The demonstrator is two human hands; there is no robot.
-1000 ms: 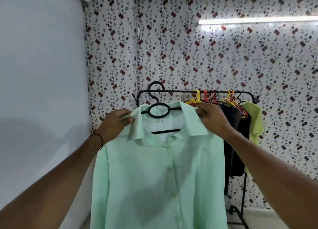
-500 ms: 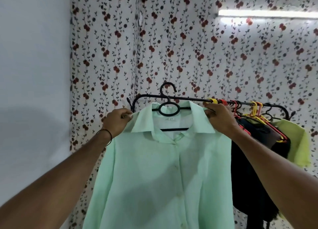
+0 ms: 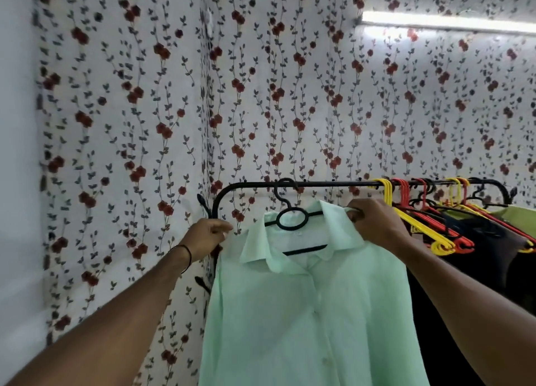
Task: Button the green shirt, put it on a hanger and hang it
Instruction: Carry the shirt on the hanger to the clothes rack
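The mint green shirt (image 3: pixel 304 313), buttoned down its front, hangs on a black hanger (image 3: pixel 291 219). The hanger's hook sits over the black rail (image 3: pixel 327 183) near its left end. My left hand (image 3: pixel 207 237) grips the shirt's left shoulder beside the collar. My right hand (image 3: pixel 374 226) grips the right shoulder, fingers curled over the collar edge and the hanger arm beneath. The hanger's arms are hidden under the fabric.
Yellow hangers (image 3: pixel 417 226) and red hangers (image 3: pixel 443 226) crowd the rail right of my right hand, carrying black clothes (image 3: pixel 478 258) and a lime green garment (image 3: pixel 519 217). Floral wallpaper covers the walls; the corner and the rack's curved end (image 3: pixel 216 211) are close on the left.
The shirt on its hanger has risen towards the rail, and the hook now sits over it near the left end. Both hands keep their grip on the shoulders.
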